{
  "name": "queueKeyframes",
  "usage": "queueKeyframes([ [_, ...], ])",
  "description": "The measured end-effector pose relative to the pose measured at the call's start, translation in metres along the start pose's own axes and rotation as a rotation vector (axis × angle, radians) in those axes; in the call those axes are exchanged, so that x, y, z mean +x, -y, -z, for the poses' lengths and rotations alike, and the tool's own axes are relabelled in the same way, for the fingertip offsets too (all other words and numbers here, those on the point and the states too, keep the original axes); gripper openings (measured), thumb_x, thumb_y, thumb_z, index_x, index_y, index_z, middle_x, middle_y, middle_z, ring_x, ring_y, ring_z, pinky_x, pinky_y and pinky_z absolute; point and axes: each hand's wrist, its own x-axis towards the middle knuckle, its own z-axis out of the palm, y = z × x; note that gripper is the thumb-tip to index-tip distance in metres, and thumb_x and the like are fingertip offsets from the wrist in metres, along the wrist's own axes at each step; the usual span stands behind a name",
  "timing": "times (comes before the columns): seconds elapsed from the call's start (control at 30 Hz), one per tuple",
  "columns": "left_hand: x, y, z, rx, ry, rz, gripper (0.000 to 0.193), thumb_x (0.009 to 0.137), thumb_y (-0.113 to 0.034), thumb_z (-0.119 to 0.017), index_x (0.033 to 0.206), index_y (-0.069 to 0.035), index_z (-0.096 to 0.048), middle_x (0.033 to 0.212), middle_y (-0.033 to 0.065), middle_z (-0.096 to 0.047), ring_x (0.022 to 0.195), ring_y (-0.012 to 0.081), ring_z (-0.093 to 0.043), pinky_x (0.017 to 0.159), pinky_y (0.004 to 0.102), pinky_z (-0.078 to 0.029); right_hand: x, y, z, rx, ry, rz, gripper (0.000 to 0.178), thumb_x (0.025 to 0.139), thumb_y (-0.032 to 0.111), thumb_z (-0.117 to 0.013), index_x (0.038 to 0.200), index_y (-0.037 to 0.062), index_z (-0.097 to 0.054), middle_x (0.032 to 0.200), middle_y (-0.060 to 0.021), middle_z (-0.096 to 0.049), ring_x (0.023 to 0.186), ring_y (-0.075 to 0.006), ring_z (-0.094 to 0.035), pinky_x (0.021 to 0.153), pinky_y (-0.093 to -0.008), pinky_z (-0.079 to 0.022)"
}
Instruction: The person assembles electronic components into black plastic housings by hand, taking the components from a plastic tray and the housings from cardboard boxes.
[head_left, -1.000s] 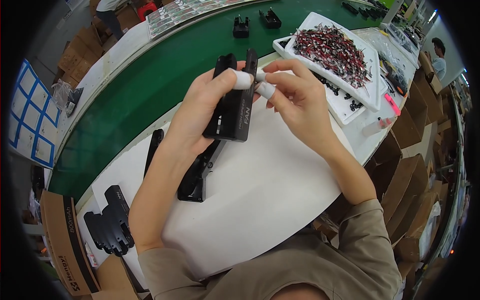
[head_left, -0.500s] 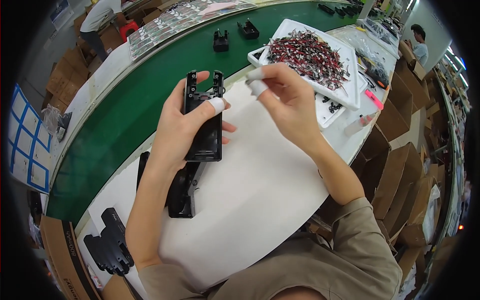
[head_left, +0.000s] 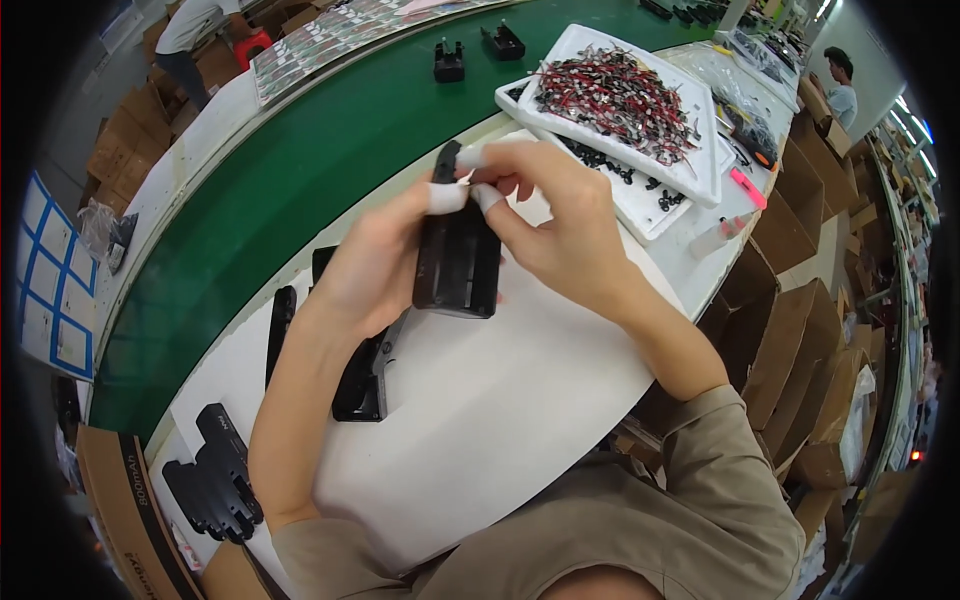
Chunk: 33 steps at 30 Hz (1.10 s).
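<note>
My left hand [head_left: 365, 265] grips a black plastic housing [head_left: 457, 268], its hollow side facing up, above the white sheet [head_left: 500, 420]. White finger covers sit on the left thumb and on the right thumb and index finger. My right hand [head_left: 575, 230] is closed in a pinch at the far end of the housing, beside the left thumb. Whatever those fingertips hold is too small to make out. Beneath my left wrist another black housing [head_left: 365, 385] lies on the sheet, partly hidden by the arm.
A white foam tray [head_left: 708, 180] heaped with red-and-black wired parts rests on another tray [head_left: 650, 230] of small black pieces. Two black housings stand on the green belt [head_left: 300, 170]. Several black casings [head_left: 215, 475] lie at left. A bottle [head_left: 715, 238] and pink marker [head_left: 748, 188] sit right.
My left hand has moved right and turned the housing slightly. My right hand has come in from the right, its fingertips now meeting the housing's far end.
</note>
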Motion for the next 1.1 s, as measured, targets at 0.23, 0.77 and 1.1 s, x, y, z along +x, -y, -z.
queueKeyframes([
  [0.23, 0.0007, 0.0014, 0.0059, 0.118, -0.08, 0.049, 0.042, 0.084, -0.034, -0.042, 0.107, 0.001, -0.045, 0.076, 0.0135, -0.056, 0.056, 0.0208, -0.06, 0.037, 0.0317, -0.051, 0.0025, 0.002, 0.0037, 0.184, 0.078, -0.219, 0.04, 0.069, -0.007, -0.056, 0.101, 0.0015, -0.035, 0.078, -0.008, -0.063, 0.065, -0.0099, -0.051, 0.062, -0.0225, -0.042],
  [0.77, 0.0011, 0.0033, 0.002, 0.192, -0.103, 0.081, 0.043, 0.085, -0.035, -0.041, 0.109, 0.001, -0.044, 0.081, 0.0134, -0.056, 0.061, 0.0229, -0.062, 0.04, 0.0336, -0.053, 0.0008, 0.0002, 0.0056, 0.236, 0.118, -0.334, 0.046, 0.067, -0.006, -0.06, 0.103, 0.0026, -0.032, 0.07, -0.0061, -0.059, 0.066, -0.0078, -0.049, 0.058, -0.0205, -0.036],
  [1.1, 0.002, 0.0036, 0.0072, 0.101, 0.008, 0.1, 0.038, 0.087, -0.03, -0.039, 0.105, 0.003, -0.043, 0.083, 0.0128, -0.054, 0.064, 0.0241, -0.062, 0.047, 0.0351, -0.055, 0.0005, 0.001, 0.0045, 0.249, 0.123, -0.37, 0.045, 0.067, -0.008, -0.059, 0.101, 0.0026, -0.031, 0.07, -0.0069, -0.058, 0.065, -0.0078, -0.049, 0.059, -0.0201, -0.036],
])
